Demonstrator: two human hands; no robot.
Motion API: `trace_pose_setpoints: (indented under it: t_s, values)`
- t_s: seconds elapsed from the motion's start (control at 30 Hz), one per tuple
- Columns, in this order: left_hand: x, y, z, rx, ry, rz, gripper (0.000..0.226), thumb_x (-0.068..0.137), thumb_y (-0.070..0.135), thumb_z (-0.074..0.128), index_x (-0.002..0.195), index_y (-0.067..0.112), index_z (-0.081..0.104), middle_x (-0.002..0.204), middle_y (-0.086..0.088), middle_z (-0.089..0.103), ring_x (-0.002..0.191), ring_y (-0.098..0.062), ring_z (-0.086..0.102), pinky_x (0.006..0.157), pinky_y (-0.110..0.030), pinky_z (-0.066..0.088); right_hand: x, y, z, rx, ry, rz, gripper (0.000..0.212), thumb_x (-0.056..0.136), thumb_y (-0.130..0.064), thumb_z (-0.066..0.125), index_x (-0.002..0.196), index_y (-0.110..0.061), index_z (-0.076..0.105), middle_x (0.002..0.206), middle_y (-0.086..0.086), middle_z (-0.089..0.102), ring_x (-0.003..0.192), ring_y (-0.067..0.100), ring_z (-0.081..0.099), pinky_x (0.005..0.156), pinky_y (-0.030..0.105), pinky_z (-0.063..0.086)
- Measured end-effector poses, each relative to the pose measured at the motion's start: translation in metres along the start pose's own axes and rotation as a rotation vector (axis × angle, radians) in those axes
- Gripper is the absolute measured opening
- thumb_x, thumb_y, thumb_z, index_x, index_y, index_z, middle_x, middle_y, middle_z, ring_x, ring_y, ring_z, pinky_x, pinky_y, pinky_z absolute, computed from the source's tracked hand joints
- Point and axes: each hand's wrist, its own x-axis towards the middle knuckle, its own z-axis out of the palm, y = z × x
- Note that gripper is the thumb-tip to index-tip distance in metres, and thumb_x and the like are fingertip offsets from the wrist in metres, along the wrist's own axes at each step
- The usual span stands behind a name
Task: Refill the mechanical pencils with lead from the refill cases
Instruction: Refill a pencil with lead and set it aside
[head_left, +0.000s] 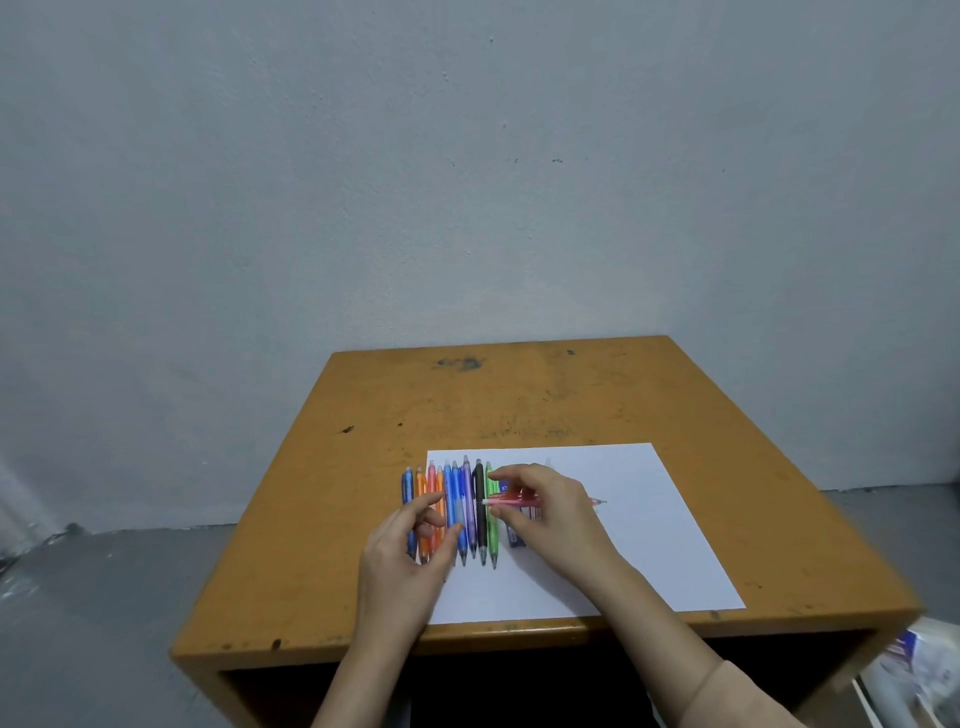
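Centrally, on a scuffed ochre wooden worktop (571, 395), slim plastic mechanical pencils (457, 509) lie in a row across the left edge of a smooth white paper sheet (649, 545). The right hand (550, 512) pinches a pink pencil (511, 502) crosswise; the left hand (410, 545) hovers with fingers loosely apart. Blue refill cases (515, 538) sit partly hidden beneath.

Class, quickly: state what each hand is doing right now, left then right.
Left hand: open, fingers spread above the row of pencils, holding nothing.
Right hand: closed on a pink pencil, held sideways over the paper.
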Motion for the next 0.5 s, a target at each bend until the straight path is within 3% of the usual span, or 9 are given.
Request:
trace_pose_setpoints:
  t_s: [0.1,0.5]
  values:
    - [0.0,-0.001,0.001,-0.002,-0.008,-0.012,0.039,0.08,0.019,0.074,0.114,0.034,0.063,0.093,0.024,0.06,0.09,-0.004,0.059,0.079,-0.039,0.056,0.001,-0.002,0.001,0.01,0.035,0.019,0.029,0.086,-0.025,0.069,0.115,-0.027,0.065,0.108,-0.012,0.064,0.094,0.001,0.056,0.09,0.023,0.048]
    - [-0.002,0.0,0.001,-0.033,-0.036,0.05,0.046,0.081,0.013,0.072,0.112,0.042,0.055,0.095,0.029,0.06,0.094,-0.002,0.059,0.08,-0.041,0.056,0.002,-0.012,0.008,-0.011,0.01,0.033,0.031,0.088,-0.026,0.066,0.119,-0.025,0.064,0.115,-0.009,0.063,0.097,0.002,0.055,0.089,0.019,0.047]
